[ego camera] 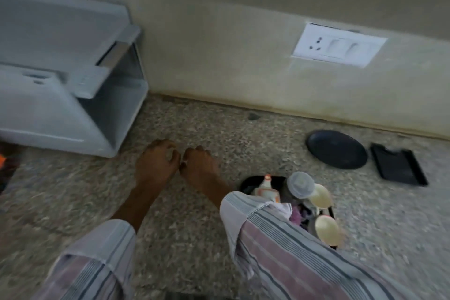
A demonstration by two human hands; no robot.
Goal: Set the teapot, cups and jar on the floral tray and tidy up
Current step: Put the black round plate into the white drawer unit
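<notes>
The view is blurred. My left hand [155,163] and my right hand [201,165] hover side by side over the speckled floor, fingers curled in and touching each other; I see nothing held in them. To their right, partly under my striped right sleeve, lies the dark floral tray [248,181]. On it stand a white and orange teapot [266,189], a jar with a clear lid [300,184] and two cream cups [322,196] [327,230]. Neither hand touches the tray.
A grey plastic unit [73,95] stands against the wall at the left. At the right, near the wall, a round black plate [337,152] and a black rectangular tray [399,165] lie on the floor. A wall socket [338,45] is above them.
</notes>
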